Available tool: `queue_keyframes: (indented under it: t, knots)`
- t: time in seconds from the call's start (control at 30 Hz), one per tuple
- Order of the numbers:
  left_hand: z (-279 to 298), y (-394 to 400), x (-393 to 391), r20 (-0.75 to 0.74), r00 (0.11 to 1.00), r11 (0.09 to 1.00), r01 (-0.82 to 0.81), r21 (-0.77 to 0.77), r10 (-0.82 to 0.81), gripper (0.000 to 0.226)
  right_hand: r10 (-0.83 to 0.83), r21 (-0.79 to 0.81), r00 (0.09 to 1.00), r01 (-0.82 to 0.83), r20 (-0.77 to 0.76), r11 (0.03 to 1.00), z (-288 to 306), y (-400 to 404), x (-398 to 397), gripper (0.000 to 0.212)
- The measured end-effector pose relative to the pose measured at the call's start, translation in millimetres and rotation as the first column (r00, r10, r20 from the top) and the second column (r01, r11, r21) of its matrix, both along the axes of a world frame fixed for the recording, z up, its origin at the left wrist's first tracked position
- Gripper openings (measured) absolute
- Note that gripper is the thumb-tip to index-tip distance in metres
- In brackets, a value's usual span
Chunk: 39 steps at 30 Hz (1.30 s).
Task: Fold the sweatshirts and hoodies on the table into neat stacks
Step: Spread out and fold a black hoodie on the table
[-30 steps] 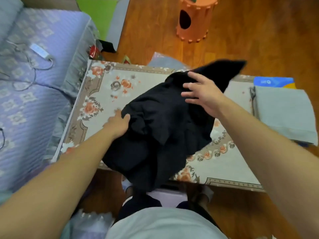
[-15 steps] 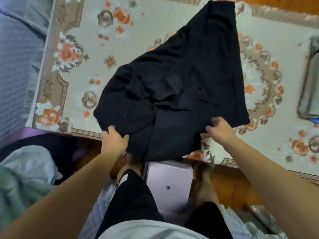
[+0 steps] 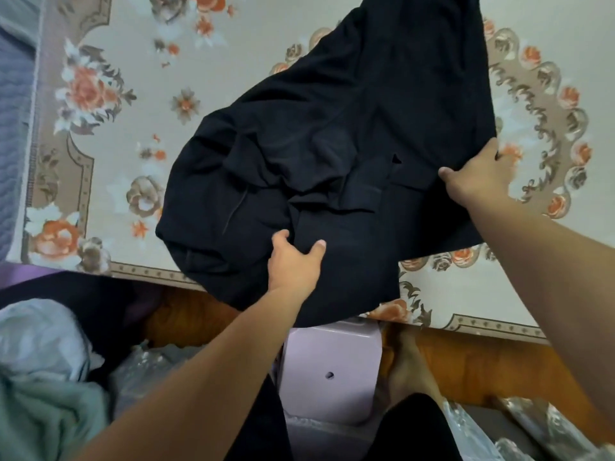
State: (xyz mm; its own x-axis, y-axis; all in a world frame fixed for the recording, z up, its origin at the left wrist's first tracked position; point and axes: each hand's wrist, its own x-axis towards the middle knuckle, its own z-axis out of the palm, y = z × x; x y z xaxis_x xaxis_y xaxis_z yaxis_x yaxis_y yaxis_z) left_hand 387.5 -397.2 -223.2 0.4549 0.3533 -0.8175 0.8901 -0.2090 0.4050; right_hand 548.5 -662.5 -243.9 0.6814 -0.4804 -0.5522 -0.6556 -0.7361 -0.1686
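Since a second ago I've dragged the black hoodie [image 3: 349, 144] nearer, left hand [image 3: 294, 261] gripping its near fold, right hand [image 3: 479, 176] pinching the right edge, spread on the surface [image 3: 109, 134] before folding.

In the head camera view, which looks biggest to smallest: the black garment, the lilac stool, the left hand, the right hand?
1. black garment
2. lilac stool
3. left hand and right hand: these look alike, so no ranking.

The sweatshirt [image 3: 349, 144] is plain black, no print on it. The tablecloth [image 3: 133, 128] is cream with orange and grey roses plus a tan scrolled border. The stool [image 3: 329, 371] is pale lilac, the floor [image 3: 482, 367] orange-brown wood, and the heap of clothes [image 3: 43, 394] mint green and white.
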Motion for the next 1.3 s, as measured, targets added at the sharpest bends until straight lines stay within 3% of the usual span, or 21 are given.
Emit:
queue_keyframes:
  t: [0.1, 0.17, 0.27, 0.33, 0.4, 0.47, 0.53, 0.63, 0.7, 0.73, 0.77, 0.8, 0.83, 0.87, 0.9, 0.93, 1.0, 1.07, 1.13, 1.2, 1.3]
  knots:
    - [-2.3, -13.0, 11.1, 0.012, 1.000, 1.000, 0.009, 0.028, -0.009, 0.039, 0.001, -0.012, 1.000, -0.001, 0.022, 1.000, 1.9, -14.5, -8.3, 0.083]
    - [6.1, -13.2, 9.1, 0.053, 0.983, 0.981, 0.182, -0.067, -0.179, 0.018, 0.060, -0.127, 0.997, -0.067, -0.056, 0.990, 6.2, -29.8, -16.8, 0.085]
    - [29.2, -1.2, -3.3, 0.080, 0.820, 0.800, 0.571, -0.186, -0.567, 0.017, 0.046, -0.025, 0.993, -0.049, -0.107, 0.998, 12.7, -44.2, -25.2, 0.081]
    - [38.4, 15.6, -12.8, 0.033, 0.712, 0.700, 0.697, -0.157, -0.702, 0.016, 0.053, 0.049, 0.993, -0.048, -0.101, 0.998, 19.0, -41.9, -31.9, 0.060]
    - [45.6, 36.1, -19.6, -0.015, 0.753, 0.752, 0.655, -0.073, -0.658, 0.014, 0.020, 0.129, 0.993, -0.005, -0.114, 0.992, 26.2, -40.0, -41.5, 0.036]
    - [60.6, 54.9, -23.4, -0.011, 0.874, 0.873, 0.486, 0.040, -0.486, 0.013, -0.080, 0.212, 0.987, 0.108, -0.136, 0.971, 40.5, -41.8, -53.8, 0.025]
    - [85.7, 69.7, -20.6, 0.041, 0.954, 0.941, 0.285, 0.183, -0.297, 0.010, -0.259, 0.349, 0.956, 0.293, -0.140, 0.890, 84.9, -38.0, -64.8, 0.016]
    - [128.5, 84.8, -7.2, 0.144, 0.982, 0.905, 0.047, 0.422, -0.118, 0.021, -0.401, 0.509, 0.904, 0.419, -0.151, 0.752, 177.4, -19.9, -76.9, 0.008]
    - [165.7, 79.1, 1.6, 0.185, 0.948, 0.867, 0.145, 0.477, -0.260, 0.050, -0.358, 0.629, 0.924, 0.360, -0.136, 0.689, 234.3, 0.7, -84.9, 0.011]
    - [188.8, 68.2, 4.4, 0.213, 0.892, 0.867, 0.289, 0.407, -0.398, 0.066, -0.328, 0.687, 0.936, 0.321, -0.125, 0.652, 257.5, 15.0, -86.9, 0.016]
    - [212.3, 50.9, 8.4, 0.270, 0.799, 0.836, 0.464, 0.293, -0.538, 0.082, -0.290, 0.729, 0.950, 0.280, -0.116, 0.625, 280.7, 31.5, -88.3, 0.020]
    - [237.7, 29.9, 11.6, 0.332, 0.676, 0.748, 0.637, 0.185, -0.658, 0.096, -0.245, 0.764, 0.964, 0.234, -0.103, 0.601, 298.8, 48.4, -88.8, 0.022]
    - [262.6, 6.5, 15.1, 0.407, 0.553, 0.646, 0.752, 0.133, -0.727, 0.103, -0.204, 0.795, 0.975, 0.188, -0.082, 0.577, 317.4, 67.4, -88.0, 0.020]
    - [278.6, -11.9, 17.7, 0.518, 0.482, 0.621, 0.773, 0.130, -0.707, 0.100, -0.166, 0.825, 0.984, 0.144, -0.062, 0.546, 331.2, 83.6, -86.0, 0.014]
    - [289.7, -24.7, 22.0, 0.620, 0.493, 0.701, 0.701, 0.133, -0.610, 0.085, -0.129, 0.851, 0.991, 0.105, -0.044, 0.514, 346.7, 98.6, -82.8, 0.009]
    - [299.0, -30.9, 29.2, 0.680, 0.558, 0.824, 0.553, 0.123, -0.476, 0.066, -0.103, 0.870, 0.995, 0.060, -0.011, 0.489, 355.7, 108.9, -77.2, 0.008]
    - [310.5, -25.2, 43.7, 0.638, 0.686, 0.936, 0.291, 0.199, -0.349, 0.039, -0.046, 0.890, 0.995, -0.059, 0.089, 0.452, 365.1, 117.9, -66.9, 0.014]
    - [313.7, -10.5, 52.8, 0.562, 0.779, 0.960, 0.212, 0.183, -0.279, 0.028, 0.031, 0.823, 0.965, -0.239, 0.261, 0.515, 358.5, 112.9, -66.0, 0.018]
    - [321.1, 1.5, 53.4, 0.540, 0.813, 0.973, 0.222, 0.058, -0.217, 0.038, 0.209, 0.674, 0.907, -0.412, 0.365, 0.613, 339.1, 105.0, -80.8, 0.056]
    - [334.1, 5.1, 50.7, 0.539, 0.817, 0.963, 0.266, -0.034, -0.207, 0.043, 0.346, 0.647, 0.877, -0.480, 0.334, 0.592, 319.7, 110.0, -107.1, 0.081]
    - [352.0, 7.7, 47.3, 0.626, 0.728, 0.928, 0.371, -0.020, -0.278, 0.028, 0.302, 0.684, 0.882, -0.472, 0.363, 0.556, 298.3, 133.3, -130.6, 0.056]
